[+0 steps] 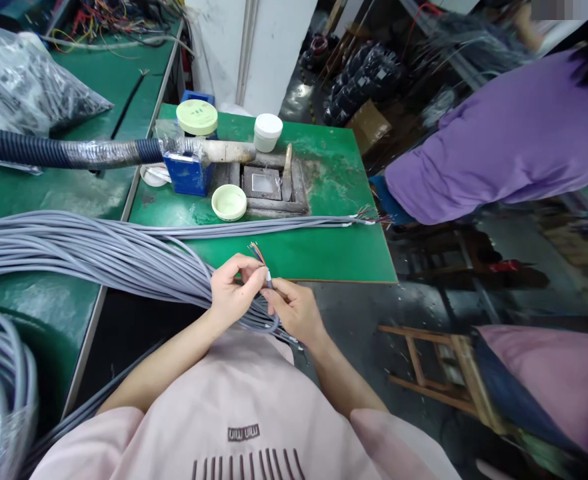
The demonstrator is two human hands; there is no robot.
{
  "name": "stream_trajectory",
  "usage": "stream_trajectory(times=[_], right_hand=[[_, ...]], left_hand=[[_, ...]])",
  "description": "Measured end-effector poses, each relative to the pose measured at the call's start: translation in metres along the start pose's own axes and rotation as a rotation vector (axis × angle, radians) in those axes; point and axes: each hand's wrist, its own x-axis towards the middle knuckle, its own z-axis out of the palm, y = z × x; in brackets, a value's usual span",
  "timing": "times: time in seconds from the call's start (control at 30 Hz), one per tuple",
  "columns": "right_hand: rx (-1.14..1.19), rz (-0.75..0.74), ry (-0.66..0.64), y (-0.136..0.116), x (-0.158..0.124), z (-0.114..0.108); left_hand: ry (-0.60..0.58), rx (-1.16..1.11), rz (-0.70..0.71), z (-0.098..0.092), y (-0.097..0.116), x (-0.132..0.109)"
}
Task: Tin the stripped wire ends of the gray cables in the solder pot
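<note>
My left hand (235,290) and my right hand (294,308) meet in front of my chest, both pinched on one grey cable (270,283). Thin coloured wires (257,253) fan out of the cable's stripped tip just above my fingers. The left fingers close on the tip from the left, while the right hand grips the cable just below it. The cable loops down under my hands. A thick bundle of grey cables (94,250) runs from the far left across the green table (324,253) toward my hands.
On the table stand a small metal pot in a frame (263,183), a blue box (189,175), a white jar (267,131), a green lid (229,202) and a corrugated hose (49,153). A person in purple (504,147) bends at the right. A wooden stool (439,373) stands lower right.
</note>
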Motion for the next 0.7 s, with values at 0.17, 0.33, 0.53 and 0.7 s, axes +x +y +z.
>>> stream_trajectory(times=[0.17,0.33,0.53,0.7], right_hand=[[-0.120,-0.050,0.026,-0.001,0.001,0.002],[-0.153,-0.035,0.030,0.000,0.002,0.003],[-0.205,-0.041,0.035,0.000,0.002,0.003],[-0.230,-0.076,0.049,0.002,0.004,0.001]], left_hand=[[0.035,0.067,-0.067,-0.002,-0.001,0.008],[0.061,-0.048,-0.251,-0.001,-0.001,0.009],[0.051,-0.148,-0.413,-0.002,0.003,0.013],[-0.092,-0.098,-0.477,-0.008,0.009,0.025]])
